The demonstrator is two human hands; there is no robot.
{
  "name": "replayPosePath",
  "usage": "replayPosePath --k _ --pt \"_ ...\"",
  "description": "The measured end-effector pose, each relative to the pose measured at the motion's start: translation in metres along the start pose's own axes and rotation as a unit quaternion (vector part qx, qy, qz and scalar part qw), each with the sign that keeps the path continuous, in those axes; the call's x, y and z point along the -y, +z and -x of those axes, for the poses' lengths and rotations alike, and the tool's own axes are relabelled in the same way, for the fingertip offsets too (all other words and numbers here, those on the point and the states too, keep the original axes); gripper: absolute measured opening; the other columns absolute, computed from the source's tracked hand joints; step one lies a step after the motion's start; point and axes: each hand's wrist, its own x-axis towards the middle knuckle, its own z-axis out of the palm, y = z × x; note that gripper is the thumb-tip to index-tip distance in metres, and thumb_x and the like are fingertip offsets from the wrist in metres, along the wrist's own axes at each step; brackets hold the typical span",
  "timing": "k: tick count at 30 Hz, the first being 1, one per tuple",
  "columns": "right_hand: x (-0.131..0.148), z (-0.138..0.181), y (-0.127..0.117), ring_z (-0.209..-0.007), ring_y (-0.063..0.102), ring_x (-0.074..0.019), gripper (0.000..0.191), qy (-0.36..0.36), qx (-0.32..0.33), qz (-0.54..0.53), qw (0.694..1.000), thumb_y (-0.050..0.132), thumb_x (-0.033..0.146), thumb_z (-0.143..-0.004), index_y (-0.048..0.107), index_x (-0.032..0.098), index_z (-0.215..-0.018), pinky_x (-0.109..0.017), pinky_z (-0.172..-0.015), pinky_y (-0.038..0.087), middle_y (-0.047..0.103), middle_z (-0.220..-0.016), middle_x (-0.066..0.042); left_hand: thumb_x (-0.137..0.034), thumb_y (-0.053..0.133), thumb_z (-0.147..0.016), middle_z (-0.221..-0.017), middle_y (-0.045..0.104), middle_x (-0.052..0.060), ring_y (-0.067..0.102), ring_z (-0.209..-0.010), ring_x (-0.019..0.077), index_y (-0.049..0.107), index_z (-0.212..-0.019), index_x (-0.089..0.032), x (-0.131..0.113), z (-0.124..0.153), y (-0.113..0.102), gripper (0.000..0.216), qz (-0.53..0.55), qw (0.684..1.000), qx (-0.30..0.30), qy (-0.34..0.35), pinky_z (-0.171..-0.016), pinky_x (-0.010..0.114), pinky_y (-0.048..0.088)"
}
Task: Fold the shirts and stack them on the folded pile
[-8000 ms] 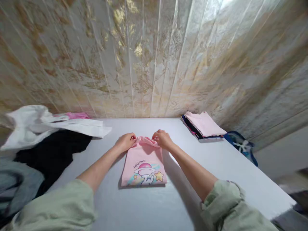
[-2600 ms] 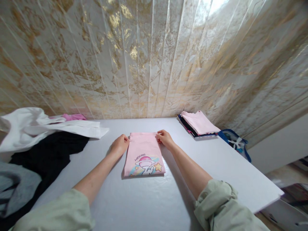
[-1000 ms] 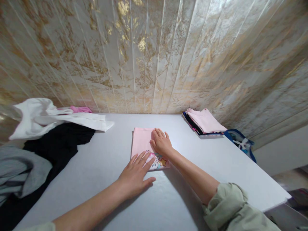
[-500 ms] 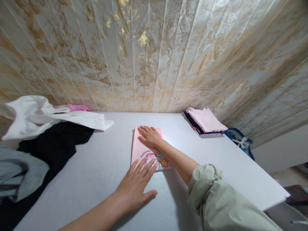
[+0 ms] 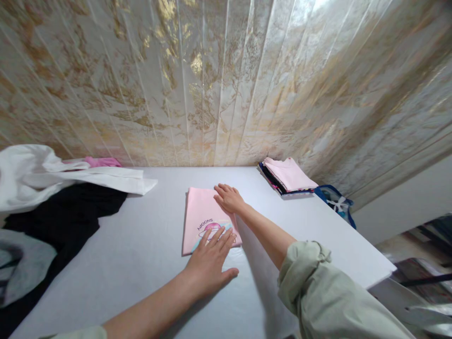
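Note:
A folded pink shirt with a cartoon print lies flat in the middle of the white table. My left hand rests palm down on its near edge, fingers spread over the print. My right hand lies flat on the shirt's far right corner, fingers stretched out. Neither hand grips anything.
A stack of folded clothes topped by a pink piece sits at the far right corner. Loose white, black, grey and pink garments are heaped at the left. A blue bag hangs past the right edge. A marbled wall stands behind.
Earlier both hands pinched the shirt's far edge. Since then they have flattened onto it; the left moved to the near edge and the right slid across the far part toward the right corner.

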Motion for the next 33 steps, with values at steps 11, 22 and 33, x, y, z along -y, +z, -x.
replayPosePath --k 11,22,33 --pt "-0.014 0.006 0.001 -0.139 0.033 -0.0202 0.048 0.03 -0.041 -0.08 0.996 0.036 0.035 -0.099 0.039 0.02 -0.145 -0.04 -0.113 0.026 0.039 -0.15 -0.01 -0.028 0.052 -0.087 -0.157 0.031 0.001 0.026 -0.144 0.0254 0.03 -0.148 -0.03 0.013 0.025 -0.008 0.065 -0.01 0.999 -0.027 0.015 -0.118 0.054 0.016" --pt "0.009 0.155 -0.038 -0.11 0.057 -0.0208 0.036 -0.163 0.002 -0.129 0.978 0.055 0.021 -0.087 0.058 0.025 -0.123 -0.035 -0.093 0.046 0.06 -0.123 -0.008 -0.013 0.05 -0.084 -0.133 0.058 0.009 0.052 -0.122 0.0238 0.055 -0.122 -0.019 0.055 0.056 -0.001 0.039 -0.055 0.979 -0.19 -0.044 -0.106 0.043 0.04" --pt "0.019 0.153 -0.024 -0.095 0.061 -0.0189 0.03 -0.14 -0.047 -0.023 0.989 0.048 0.004 -0.085 0.065 0.023 -0.102 -0.03 -0.078 0.047 0.067 -0.103 -0.005 -0.024 0.063 -0.083 -0.138 0.053 0.014 0.046 -0.128 0.0296 0.05 -0.134 -0.014 0.015 0.024 -0.006 0.054 -0.083 0.977 -0.181 -0.071 -0.11 0.047 0.035"
